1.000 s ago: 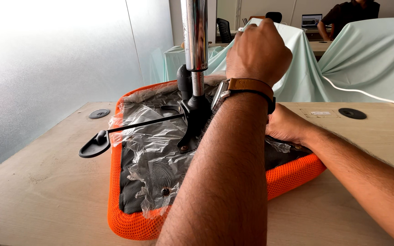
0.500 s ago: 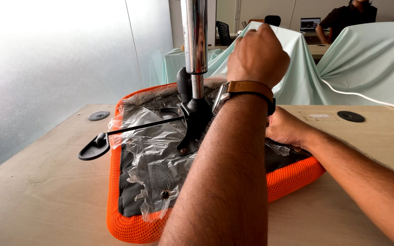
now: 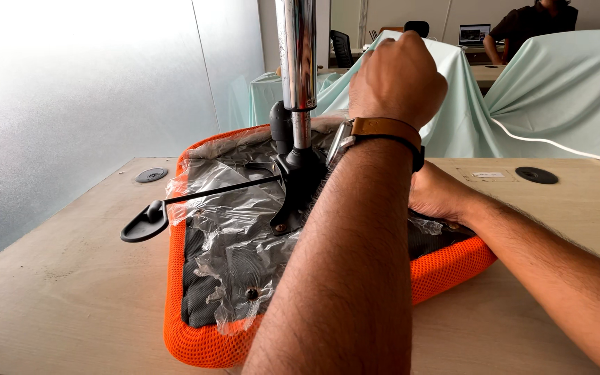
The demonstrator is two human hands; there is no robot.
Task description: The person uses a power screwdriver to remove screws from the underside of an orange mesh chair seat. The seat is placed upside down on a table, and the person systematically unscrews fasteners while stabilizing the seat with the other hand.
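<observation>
An orange mesh chair seat [image 3: 453,267] lies upside down on the wooden table [image 3: 64,278], its underside wrapped in crinkled clear plastic [image 3: 237,229]. From its black mechanism [image 3: 300,184] a chrome column [image 3: 296,55] rises upright. A black lever [image 3: 146,221] sticks out to the left. My left hand [image 3: 397,76], with a brown-strapped watch on the wrist, is raised in a closed fist just right of the column; I cannot see anything in it. My right hand [image 3: 439,196] rests on the seat's plastic, its fingers hidden behind my left forearm.
Round cable grommets [image 3: 536,175] sit in the table top, another one [image 3: 152,175] at the left. A white cable [image 3: 557,144] runs at the right. Behind are furniture under pale green sheets [image 3: 557,83], a frosted glass wall [image 3: 71,104] and a seated person [image 3: 529,28] at a laptop.
My left fist has shifted very slightly beside the column. The seat, the lever and my right hand have stayed put.
</observation>
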